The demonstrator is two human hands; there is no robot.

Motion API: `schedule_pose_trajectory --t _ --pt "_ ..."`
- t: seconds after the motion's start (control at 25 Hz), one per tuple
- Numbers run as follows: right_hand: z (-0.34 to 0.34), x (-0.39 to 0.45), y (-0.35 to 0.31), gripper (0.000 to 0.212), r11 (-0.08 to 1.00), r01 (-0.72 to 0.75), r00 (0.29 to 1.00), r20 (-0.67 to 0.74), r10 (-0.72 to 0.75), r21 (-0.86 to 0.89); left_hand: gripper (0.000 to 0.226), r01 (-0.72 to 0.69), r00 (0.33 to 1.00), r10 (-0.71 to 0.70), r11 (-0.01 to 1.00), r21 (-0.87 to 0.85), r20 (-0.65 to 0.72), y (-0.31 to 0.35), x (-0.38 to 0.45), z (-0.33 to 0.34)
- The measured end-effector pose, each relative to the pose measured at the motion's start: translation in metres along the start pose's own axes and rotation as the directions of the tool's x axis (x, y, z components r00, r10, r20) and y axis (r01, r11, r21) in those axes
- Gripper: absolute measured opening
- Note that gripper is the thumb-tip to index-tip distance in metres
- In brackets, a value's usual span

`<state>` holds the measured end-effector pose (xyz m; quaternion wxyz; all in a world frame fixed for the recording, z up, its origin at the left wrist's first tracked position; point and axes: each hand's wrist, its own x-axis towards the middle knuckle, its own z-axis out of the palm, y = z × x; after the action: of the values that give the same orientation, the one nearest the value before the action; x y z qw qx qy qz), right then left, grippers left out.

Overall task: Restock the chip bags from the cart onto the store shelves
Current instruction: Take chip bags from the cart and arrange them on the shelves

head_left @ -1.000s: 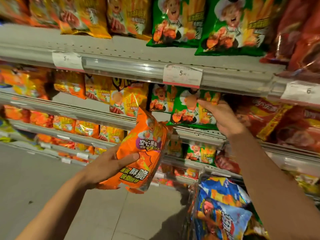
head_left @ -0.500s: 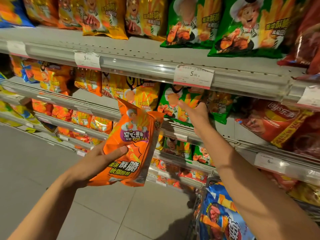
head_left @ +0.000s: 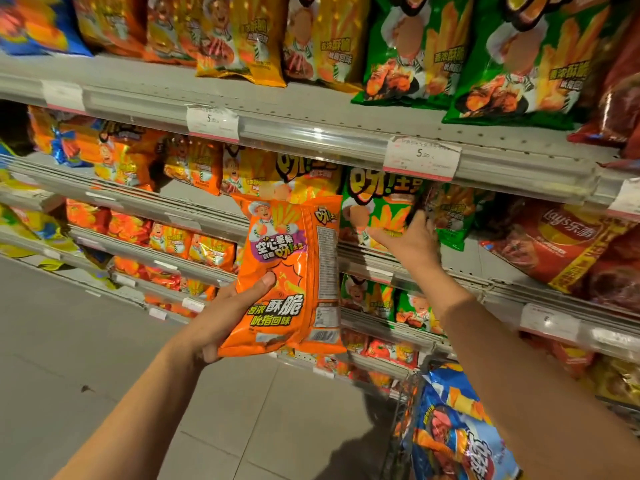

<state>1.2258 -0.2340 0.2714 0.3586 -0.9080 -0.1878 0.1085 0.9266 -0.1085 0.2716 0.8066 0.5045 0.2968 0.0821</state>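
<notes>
On the second shelf (head_left: 485, 268), right hand (head_left: 407, 242) grips the edge of a green bag (head_left: 379, 209); tugging could topple its neighbours. Left hand (head_left: 228, 313) holds the orange bag (head_left: 294, 271) upright, off-shelf, thumb only in front: slip risk. Versus earlier: right hand shifted left, orange bag raised and straighter.

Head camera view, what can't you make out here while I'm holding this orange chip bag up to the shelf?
- Left hand: the fingers are hidden behind the orange chip bag.
- Right hand: its fingertips blur into the green bags, so the grip is unclear.
- Price tag: the small print is too fine.
- Cart: cut off by the bottom edge.
</notes>
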Motion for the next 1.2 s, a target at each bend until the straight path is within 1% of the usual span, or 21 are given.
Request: schedule_pose_trajectory --t 0.04,0.08,0.12,0.16,0.24,0.32,0.4,0.44,0.48,0.56,0.64,0.68,0.72,0.8,0.88,0.96,1.04,1.08,1.12,1.16,1.2 --pt "-0.001 -0.011 0.002 0.106 0.999 0.039 0.993 -0.11 -0.038 0.011 0.052 0.003 1.0 -0.003 1.0 -0.024 0.007 0.002 0.0 -0.004" --pt "-0.001 -0.025 0.003 0.1 0.992 0.109 0.972 -0.218 -0.092 0.066 0.058 0.008 1.0 -0.007 0.999 -0.034 0.018 0.004 0.0 -0.009" --pt "0.0 -0.038 0.005 0.091 0.974 0.19 0.942 -0.302 -0.145 0.124 0.063 0.014 0.999 -0.013 0.999 -0.032 0.029 0.006 0.0 -0.014" --pt "0.004 -0.052 0.003 0.081 0.954 0.254 0.92 -0.343 -0.188 0.159 0.067 0.022 0.998 -0.021 0.999 -0.029 0.052 0.009 0.0 -0.02" --pt "0.014 -0.075 -0.007 0.066 0.939 0.286 0.924 -0.317 -0.216 0.193 0.068 0.038 0.994 -0.035 0.999 -0.025 0.104 0.015 0.001 -0.033" --pt "0.025 -0.095 -0.023 0.058 0.929 0.283 0.937 -0.275 -0.215 0.238 0.067 0.038 0.989 -0.034 0.999 -0.026 0.143 0.02 -0.001 -0.047" --pt "0.038 -0.112 -0.038 0.052 0.9 0.372 0.905 -0.303 -0.297 0.228 0.062 0.017 0.984 -0.013 1.0 -0.021 0.18 0.027 -0.005 -0.066" --pt "0.044 -0.117 -0.044 0.05 0.888 0.417 0.884 -0.314 -0.347 0.193 0.056 -0.006 0.982 0.009 1.0 -0.014 0.186 0.029 -0.007 -0.076" --pt "0.05 -0.121 -0.049 0.049 0.886 0.431 0.878 -0.306 -0.367 0.173 0.049 -0.038 0.982 0.038 0.999 -0.005 0.184 0.032 -0.01 -0.085" --pt "0.063 -0.124 -0.064 0.049 0.908 0.366 0.916 -0.25 -0.314 0.203 0.04 -0.12 0.985 0.116 0.992 0.025 0.127 0.039 -0.017 -0.104" --pt "0.077 -0.128 -0.081 0.046 0.93 0.281 0.953 -0.185 -0.241 0.236 0.04 -0.204 0.979 0.203 0.976 0.08 0.029 0.047 -0.021 -0.123" --pt "0.084 -0.13 -0.089 0.044 0.935 0.264 0.96 -0.155 -0.232 0.238 0.04 -0.24 0.97 0.243 0.965 0.102 -0.019 0.051 -0.023 -0.133" --pt "0.092 -0.132 -0.097 0.043 0.933 0.265 0.962 -0.128 -0.24 0.242 0.038 -0.263 0.96 0.272 0.958 0.114 -0.071 0.055 -0.025 -0.143" --pt "0.11 -0.135 -0.116 0.04 0.915 0.313 0.95 -0.089 -0.3 0.256 0.038 -0.3 0.928 0.322 0.944 0.137 -0.188 0.063 -0.027 -0.166" --pt "0.127 -0.135 -0.134 0.036 0.888 0.371 0.927 -0.045 -0.374 0.273 0.043 -0.333 0.865 0.397 0.912 0.24 -0.306 0.072 -0.026 -0.186" --pt "0.142 -0.132 -0.156 0.037 0.873 0.359 0.913 0.069 -0.402 0.332 0.054 -0.355 0.759 0.528 0.826 0.438 -0.38 0.082 -0.018 -0.199" --pt "0.159 -0.124 -0.179 0.037 0.87 0.316 0.893 0.19 -0.407 0.379 0.064 -0.339 0.661 0.651 0.703 0.626 -0.373 0.095 -0.004 -0.197" --pt "0.168 -0.117 -0.189 0.037 0.859 0.281 0.88 0.243 -0.409 0.427 0.068 -0.324 0.625 0.694 0.646 0.691 -0.356 0.101 0.005 -0.19" --pt "0.177 -0.11 -0.198 0.038 0.84 0.226 0.864 0.297 -0.407 0.494 0.073 -0.3 0.607 0.721 0.599 0.743 -0.336 0.107 0.014 -0.179" --pt "0.185 -0.103 -0.208 0.043 0.813 0.143 0.843 0.361 -0.399 0.565 0.078 -0.269 0.615 0.723 0.567 0.778 -0.315 0.111 0.024 -0.168" --pt "0.191 -0.093 -0.215 0.053 0.779 0.045 0.817 0.426 -0.389 0.626 0.083 -0.245 0.66 0.697 0.553 0.796 -0.281 0.111 0.034 -0.156"
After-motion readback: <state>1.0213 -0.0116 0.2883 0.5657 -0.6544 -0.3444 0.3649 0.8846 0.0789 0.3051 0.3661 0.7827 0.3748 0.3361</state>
